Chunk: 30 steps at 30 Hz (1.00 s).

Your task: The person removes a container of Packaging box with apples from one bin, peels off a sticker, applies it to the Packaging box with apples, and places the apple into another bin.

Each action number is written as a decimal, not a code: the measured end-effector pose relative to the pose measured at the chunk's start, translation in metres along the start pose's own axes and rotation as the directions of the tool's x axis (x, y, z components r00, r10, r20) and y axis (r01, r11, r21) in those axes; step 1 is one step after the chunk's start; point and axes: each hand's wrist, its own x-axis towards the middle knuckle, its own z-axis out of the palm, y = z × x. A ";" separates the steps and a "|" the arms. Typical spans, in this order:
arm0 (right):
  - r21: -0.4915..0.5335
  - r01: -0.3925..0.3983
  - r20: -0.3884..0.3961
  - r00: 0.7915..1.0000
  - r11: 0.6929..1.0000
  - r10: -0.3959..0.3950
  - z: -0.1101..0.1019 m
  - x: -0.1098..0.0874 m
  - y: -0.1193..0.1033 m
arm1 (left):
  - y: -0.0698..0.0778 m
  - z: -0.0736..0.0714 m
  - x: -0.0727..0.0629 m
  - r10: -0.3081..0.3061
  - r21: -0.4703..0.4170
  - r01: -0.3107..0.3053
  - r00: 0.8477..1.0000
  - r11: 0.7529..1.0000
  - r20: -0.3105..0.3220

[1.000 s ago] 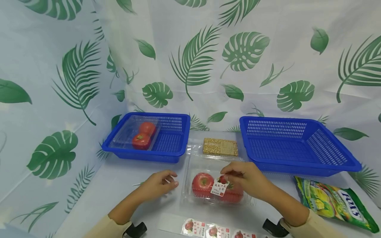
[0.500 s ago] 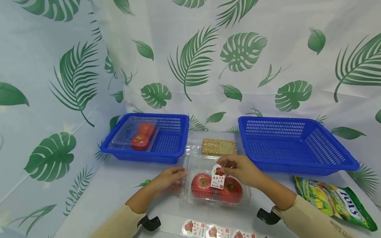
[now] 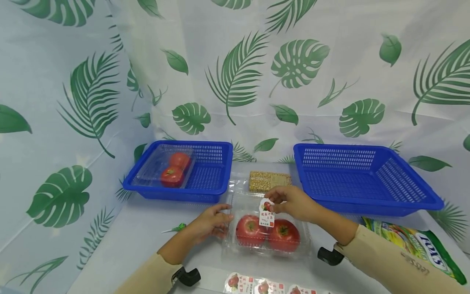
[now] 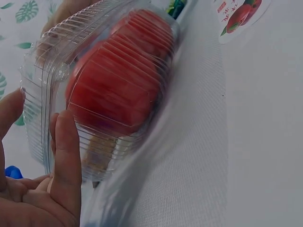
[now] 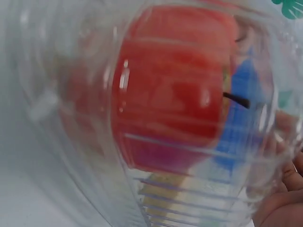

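Note:
Two red apples (image 3: pixel 251 230) sit in a lidded clear plastic clamshell box (image 3: pixel 240 204) on the white table. My right hand (image 3: pixel 291 204) pinches a white apple-print sticker (image 3: pixel 267 219) by its upper right edge, just above the box lid. At the box's left side, my left hand (image 3: pixel 209 223) has its fingers extended along the wall. The left wrist view has those fingers (image 4: pixel 67 151) beside the clear box (image 4: pixel 42 90). In the right wrist view, the box and a blurred apple (image 5: pixel 170 90) mostly block the right hand (image 5: pixel 284 198).
A blue basket (image 3: pixel 183 196) at left holds another clear box of apples; a second blue basket (image 3: pixel 371 206) stands at right. Behind the box lies a grain-filled pack (image 3: pixel 260 181). A green FOX'S bag (image 3: pixel 429 249), a lollipop (image 3: pixel 178 228) and a sticker strip (image 3: pixel 253 285) lie nearby.
My right hand has lifted the sticker off the front of the lid, moving up and slightly left. My left hand has moved right to the box's left side.

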 end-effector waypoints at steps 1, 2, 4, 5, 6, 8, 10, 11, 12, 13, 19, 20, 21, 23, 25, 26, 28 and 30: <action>-0.024 0.011 0.000 1.000 1.000 -0.011 0.000 0.001 0.000 | 0.000 0.000 0.000 -0.001 -0.005 0.001 1.000 1.000 0.000; -0.046 0.021 0.001 1.000 0.999 -0.021 0.001 0.002 0.000 | -0.001 0.000 0.000 -0.003 -0.010 0.003 1.000 1.000 0.000; -0.064 0.031 0.003 1.000 0.997 -0.030 0.003 0.003 -0.001 | -0.002 0.000 0.000 -0.003 -0.016 0.003 1.000 1.000 0.001; -0.067 0.029 0.004 1.000 0.997 -0.029 0.003 0.003 -0.001 | -0.002 0.000 0.000 -0.005 -0.018 0.005 1.000 1.000 0.001; -0.069 0.027 0.003 1.000 0.997 -0.027 0.004 0.003 0.000 | -0.003 0.000 0.000 -0.005 -0.018 0.005 1.000 1.000 0.002; -0.073 0.025 0.000 1.000 0.997 -0.025 0.006 0.004 0.000 | -0.003 0.000 0.000 -0.007 -0.019 0.007 1.000 1.000 0.003; -0.084 0.029 -0.005 1.000 0.996 -0.030 0.007 0.004 0.000 | -0.004 -0.001 0.000 -0.008 -0.020 0.008 1.000 1.000 0.002; -0.089 0.034 -0.007 0.999 0.995 -0.035 0.007 0.004 0.000 | -0.004 -0.001 0.000 -0.007 -0.019 0.007 1.000 1.000 0.001; -0.095 0.042 -0.007 0.999 0.995 -0.043 0.008 0.005 0.001 | -0.004 -0.001 0.000 -0.005 -0.020 0.005 1.000 1.000 0.001; -0.102 0.047 -0.007 0.999 0.994 -0.048 0.008 0.005 0.001 | -0.004 -0.001 0.000 -0.007 -0.025 0.007 1.000 1.000 0.000; -0.152 0.057 -0.012 0.998 0.987 -0.060 0.010 0.003 0.002 | -0.004 -0.001 0.001 -0.002 -0.039 0.003 1.000 0.999 0.011; -0.159 0.057 -0.013 0.998 0.986 -0.060 0.010 0.003 0.002 | -0.004 -0.002 0.002 -0.004 -0.038 0.004 1.000 0.999 0.011; -0.164 0.055 -0.015 0.998 0.985 -0.058 0.010 0.003 0.002 | -0.004 -0.002 0.002 -0.006 -0.038 0.006 1.000 0.999 0.010; -0.175 0.050 -0.016 0.998 0.983 -0.053 0.011 0.002 0.002 | -0.004 -0.002 0.003 -0.008 -0.032 0.009 1.000 0.999 0.008; -0.180 0.045 -0.016 0.999 0.983 -0.049 0.011 0.002 0.001 | -0.003 -0.002 0.003 -0.011 -0.030 0.011 1.000 0.999 0.012; -0.182 0.044 -0.015 0.999 0.982 -0.048 0.012 0.002 0.001 | -0.004 -0.002 0.003 -0.010 -0.027 0.011 1.000 1.000 0.014; -0.187 0.038 -0.013 0.999 0.982 -0.041 0.013 0.001 0.001 | -0.004 -0.002 0.002 -0.009 -0.026 0.009 1.000 1.000 0.019; -0.194 0.035 -0.011 0.999 0.980 -0.037 0.013 0.001 0.000 | -0.004 -0.002 0.002 -0.006 -0.027 0.006 1.000 1.000 0.023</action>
